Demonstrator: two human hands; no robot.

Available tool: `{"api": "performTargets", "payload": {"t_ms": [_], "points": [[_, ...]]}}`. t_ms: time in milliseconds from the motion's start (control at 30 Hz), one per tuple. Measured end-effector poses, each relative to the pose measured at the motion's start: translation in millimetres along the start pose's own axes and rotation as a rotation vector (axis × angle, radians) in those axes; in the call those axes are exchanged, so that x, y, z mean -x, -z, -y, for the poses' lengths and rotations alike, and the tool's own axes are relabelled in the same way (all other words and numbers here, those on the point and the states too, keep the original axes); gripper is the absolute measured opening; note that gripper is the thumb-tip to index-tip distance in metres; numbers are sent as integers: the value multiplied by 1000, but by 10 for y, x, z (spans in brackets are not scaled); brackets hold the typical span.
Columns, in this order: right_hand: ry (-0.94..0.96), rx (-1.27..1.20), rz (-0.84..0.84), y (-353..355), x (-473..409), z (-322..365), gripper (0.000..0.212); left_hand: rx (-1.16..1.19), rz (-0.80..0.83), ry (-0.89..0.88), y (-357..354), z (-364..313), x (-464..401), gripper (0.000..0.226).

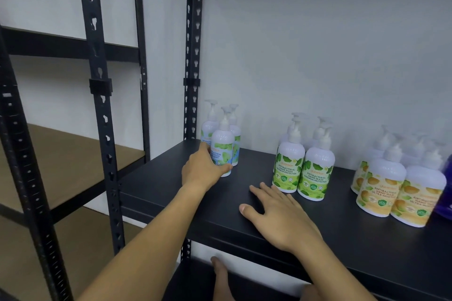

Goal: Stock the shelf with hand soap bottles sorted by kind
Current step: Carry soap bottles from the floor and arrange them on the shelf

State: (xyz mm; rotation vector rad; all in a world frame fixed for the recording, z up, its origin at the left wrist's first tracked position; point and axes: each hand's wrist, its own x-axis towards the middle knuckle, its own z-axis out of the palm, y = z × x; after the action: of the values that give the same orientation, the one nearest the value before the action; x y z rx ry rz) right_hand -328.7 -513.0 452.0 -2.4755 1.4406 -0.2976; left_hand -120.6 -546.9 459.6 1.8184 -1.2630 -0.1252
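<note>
Placement of a mint bottle (222, 154) is judged under way, the bottle being gripped by the left hand (204, 170) at the shelf's (342, 222) left end, while the right hand (278, 215) is rested flat; release and another bottle are called for.

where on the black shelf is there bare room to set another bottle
Bare patches: between the blue-green mint bottles and the green-label bottles, though the right hand lies there, and the black shelf's front strip. Crowded: the orange-label bottles at right.
</note>
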Motion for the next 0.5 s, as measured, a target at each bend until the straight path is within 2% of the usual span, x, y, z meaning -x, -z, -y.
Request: {"api": "performTargets", "payload": {"t_ms": [500], "points": [[7, -5, -22, -10, -12, -17, 71, 26, 27, 4, 21, -17, 44, 64]]}}
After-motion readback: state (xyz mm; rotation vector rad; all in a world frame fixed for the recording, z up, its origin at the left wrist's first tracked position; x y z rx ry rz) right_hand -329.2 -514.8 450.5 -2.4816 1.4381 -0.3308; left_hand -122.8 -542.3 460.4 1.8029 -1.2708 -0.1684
